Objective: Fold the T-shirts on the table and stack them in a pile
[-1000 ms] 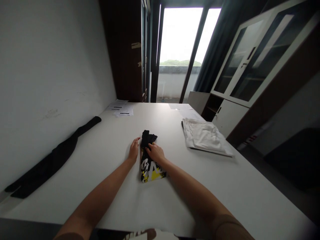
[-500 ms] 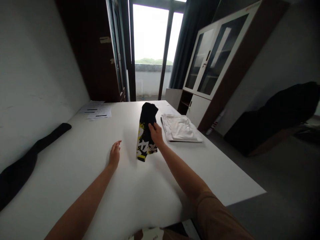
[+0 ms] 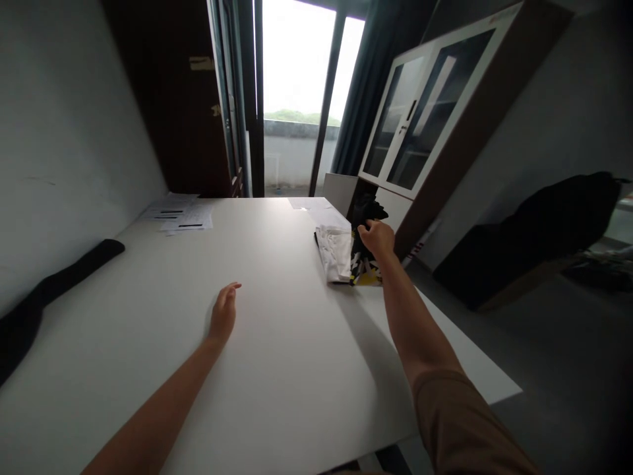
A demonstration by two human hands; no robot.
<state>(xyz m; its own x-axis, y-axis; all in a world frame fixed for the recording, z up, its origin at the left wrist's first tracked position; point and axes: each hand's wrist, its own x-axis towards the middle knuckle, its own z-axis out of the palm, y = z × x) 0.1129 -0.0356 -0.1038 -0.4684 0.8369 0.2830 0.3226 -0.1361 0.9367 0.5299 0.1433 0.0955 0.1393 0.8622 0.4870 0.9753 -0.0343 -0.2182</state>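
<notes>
A folded black garment (image 3: 366, 267) with a yellow and white print hangs from my right hand (image 3: 378, 237), whose fingers are pinched on its upper part. It is held over the right side of a folded white cloth stack (image 3: 333, 254) and hides part of it. Whether the two touch, I cannot tell. On the white table (image 3: 277, 369), my left hand (image 3: 225, 311) rests on its edge, fingers extended and holding nothing.
Printed papers (image 3: 182, 214) lie at the table's far left, and pale sheets (image 3: 324, 212) at the far right. A long black item (image 3: 69, 280) runs along the left wall. Beyond the table's right edge are a glass-door cabinet (image 3: 413, 125) and a dark covered shape (image 3: 534, 237).
My right hand has carried the black garment rightward, from the middle of the table to above the white stack. The left hand has stayed nearly in place.
</notes>
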